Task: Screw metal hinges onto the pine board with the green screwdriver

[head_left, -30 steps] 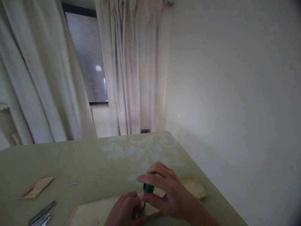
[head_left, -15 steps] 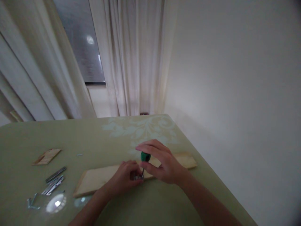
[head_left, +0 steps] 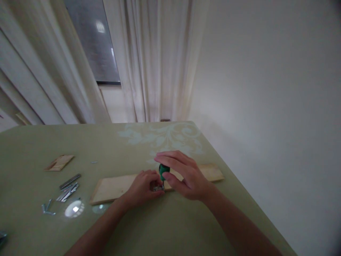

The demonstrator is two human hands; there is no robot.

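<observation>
One screwdriver (head_left: 163,172) stands nearly upright, gripped by the right hand (head_left: 189,176), whose thumb sits higher on it than half a second ago, perhaps mid-turn. Its tip stays at the metal piece (head_left: 157,188), which the left hand (head_left: 141,187) pinches by the near edge of the board (head_left: 114,186) on the surface (head_left: 165,227); work seems to continue at that spot.

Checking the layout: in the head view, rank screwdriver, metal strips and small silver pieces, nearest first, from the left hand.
1. Screwdriver, just right of the left hand
2. Metal strips, to its left
3. Small silver pieces, farther left
</observation>
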